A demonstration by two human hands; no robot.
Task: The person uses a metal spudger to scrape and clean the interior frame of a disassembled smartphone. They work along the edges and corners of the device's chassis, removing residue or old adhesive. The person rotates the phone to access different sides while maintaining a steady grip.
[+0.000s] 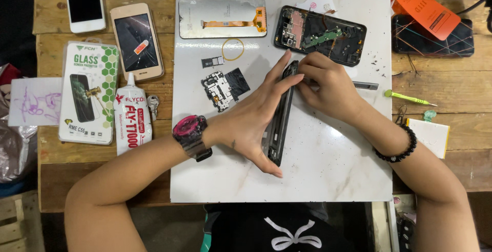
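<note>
The left hand (256, 124) clasps a dark, slim phone frame (281, 124) stood on edge near the middle of the white square work mat (318, 170) on the wooden worktop (51, 57). The right hand (325, 85) is clenched at the frame's upper end around a thin grey metal tool (365, 85).

Risk, as a judgement: the frame, balanced on edge, may slip or flex if the tool is pressed sideways; the small loose black circuit board (224, 89) beside the left hand could be knocked.

Count: one opened black phone body (320, 36), one detached grey display panel (221, 17), two intact handsets at the worktop's far left corner, one white glue tube (131, 114).
</note>
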